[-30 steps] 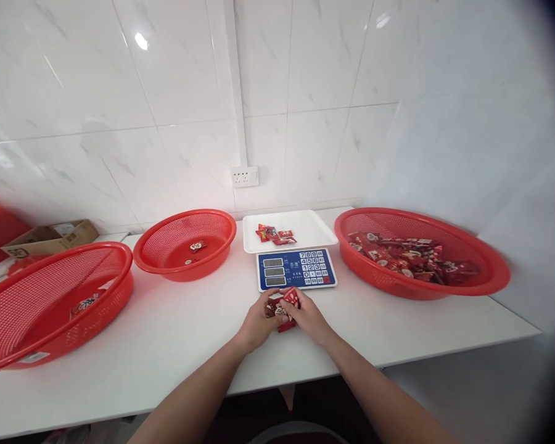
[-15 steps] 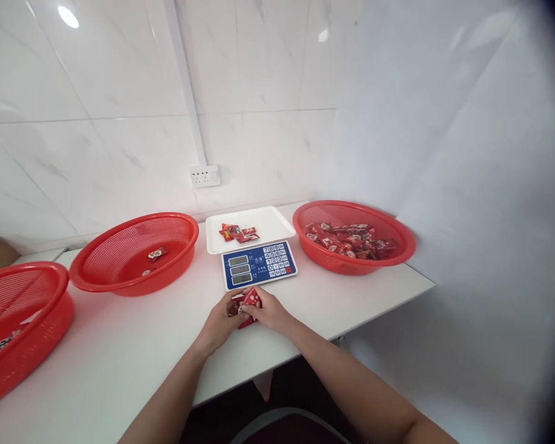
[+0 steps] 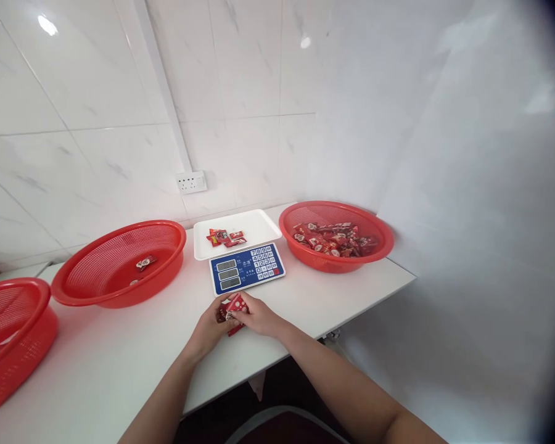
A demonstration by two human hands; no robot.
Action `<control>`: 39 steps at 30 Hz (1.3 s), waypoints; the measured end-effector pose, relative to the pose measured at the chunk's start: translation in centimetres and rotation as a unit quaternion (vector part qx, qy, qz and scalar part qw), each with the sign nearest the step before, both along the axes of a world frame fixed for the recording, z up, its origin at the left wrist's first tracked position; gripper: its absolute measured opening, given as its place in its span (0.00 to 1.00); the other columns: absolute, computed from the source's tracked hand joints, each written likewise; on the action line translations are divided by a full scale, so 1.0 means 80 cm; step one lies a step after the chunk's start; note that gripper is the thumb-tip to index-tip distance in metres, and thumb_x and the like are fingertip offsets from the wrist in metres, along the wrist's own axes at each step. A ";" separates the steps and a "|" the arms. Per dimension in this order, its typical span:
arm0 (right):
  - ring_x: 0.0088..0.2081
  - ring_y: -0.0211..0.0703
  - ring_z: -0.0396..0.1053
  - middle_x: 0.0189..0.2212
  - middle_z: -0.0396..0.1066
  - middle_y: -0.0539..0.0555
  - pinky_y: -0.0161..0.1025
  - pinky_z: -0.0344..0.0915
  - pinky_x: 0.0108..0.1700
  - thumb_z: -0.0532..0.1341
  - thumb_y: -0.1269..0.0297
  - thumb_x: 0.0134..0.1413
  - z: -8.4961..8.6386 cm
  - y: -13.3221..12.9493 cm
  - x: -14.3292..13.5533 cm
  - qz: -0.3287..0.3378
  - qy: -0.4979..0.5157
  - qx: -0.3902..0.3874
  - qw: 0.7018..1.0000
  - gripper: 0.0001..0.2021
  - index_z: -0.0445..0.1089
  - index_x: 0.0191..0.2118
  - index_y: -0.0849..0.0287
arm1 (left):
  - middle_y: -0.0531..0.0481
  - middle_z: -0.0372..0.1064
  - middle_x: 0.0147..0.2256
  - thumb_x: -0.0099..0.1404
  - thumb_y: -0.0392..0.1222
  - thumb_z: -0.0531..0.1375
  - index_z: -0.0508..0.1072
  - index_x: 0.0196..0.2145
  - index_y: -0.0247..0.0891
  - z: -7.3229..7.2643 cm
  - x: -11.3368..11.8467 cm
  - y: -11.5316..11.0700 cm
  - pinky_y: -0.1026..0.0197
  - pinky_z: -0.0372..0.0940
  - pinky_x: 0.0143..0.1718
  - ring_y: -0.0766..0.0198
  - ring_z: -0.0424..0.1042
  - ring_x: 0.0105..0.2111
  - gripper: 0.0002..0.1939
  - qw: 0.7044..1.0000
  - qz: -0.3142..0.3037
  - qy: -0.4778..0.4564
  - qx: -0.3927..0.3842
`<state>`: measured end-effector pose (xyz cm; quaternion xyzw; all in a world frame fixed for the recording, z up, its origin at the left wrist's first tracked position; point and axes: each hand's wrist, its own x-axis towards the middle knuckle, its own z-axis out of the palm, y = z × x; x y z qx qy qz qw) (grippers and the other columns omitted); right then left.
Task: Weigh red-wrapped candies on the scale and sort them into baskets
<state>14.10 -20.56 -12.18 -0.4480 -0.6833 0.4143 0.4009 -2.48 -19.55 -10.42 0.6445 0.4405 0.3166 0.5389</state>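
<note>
Both hands meet over the table's front part, just below the scale's keypad. My left hand (image 3: 211, 327) is closed around red wrapped packets (image 3: 235, 306). From the other side my right hand (image 3: 258, 316) pinches a red packet with white dots at the same bunch. Beyond them stands a scale with a blue panel (image 3: 247, 268) and a white tray (image 3: 263, 227); several small red packets (image 3: 226, 237) lie on the tray's left part. How many packets are between the hands is hidden by the fingers.
A red basket (image 3: 335, 266) holding many red packets stands to the right. On the left, another red basket (image 3: 120, 300) has a few packets inside, and a third (image 3: 32, 345) is cut off by the frame edge. A wall socket (image 3: 191, 182) is behind the scale.
The view has turned slightly, so the baskets, scale and hands appear further left. Both hands still hold the red packets in nearly the same pose.
</note>
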 end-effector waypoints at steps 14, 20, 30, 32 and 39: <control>0.43 0.45 0.71 0.42 0.73 0.53 0.42 0.65 0.46 0.57 0.64 0.54 0.014 -0.009 -0.002 -0.006 0.005 -0.043 0.999 0.14 0.64 0.47 0.55 | 0.44 0.70 0.44 0.54 0.39 0.64 0.62 0.56 0.39 0.004 0.000 -0.005 0.56 0.65 0.42 0.59 0.70 0.40 0.32 0.999 -0.020 -0.028 -0.025; 0.42 0.44 0.71 0.41 0.73 0.52 0.42 0.65 0.45 0.56 0.64 0.55 0.012 -0.010 0.001 0.000 -0.010 -0.044 0.999 0.14 0.64 0.48 0.54 | 0.47 0.71 0.40 0.54 0.40 0.64 0.61 0.55 0.40 0.002 0.003 -0.007 0.56 0.65 0.41 0.60 0.70 0.38 0.32 0.999 -0.004 -0.014 -0.046; 0.48 0.46 0.68 0.48 0.71 0.54 0.44 0.64 0.50 0.57 0.64 0.55 0.018 -0.011 0.006 0.020 0.004 -0.080 0.997 0.19 0.62 0.53 0.54 | 0.48 0.69 0.39 0.53 0.40 0.64 0.60 0.56 0.40 0.005 0.005 -0.008 0.57 0.66 0.40 0.62 0.70 0.37 0.33 0.995 0.013 -0.017 -0.093; 0.48 0.47 0.69 0.48 0.71 0.54 0.45 0.64 0.50 0.57 0.63 0.55 0.017 -0.009 0.005 0.017 0.002 -0.092 0.996 0.19 0.62 0.53 0.54 | 0.47 0.70 0.39 0.54 0.41 0.64 0.59 0.57 0.40 0.003 0.005 -0.007 0.56 0.66 0.40 0.61 0.70 0.37 0.34 0.995 0.011 -0.026 -0.100; 0.46 0.50 0.71 0.46 0.73 0.55 0.46 0.66 0.48 0.57 0.58 0.54 0.011 -0.012 0.025 -0.023 -0.039 -0.128 0.991 0.21 0.64 0.54 0.53 | 0.50 0.71 0.35 0.58 0.42 0.61 0.55 0.60 0.41 -0.012 0.001 -0.006 0.59 0.64 0.38 0.63 0.69 0.34 0.34 0.997 0.010 0.025 -0.078</control>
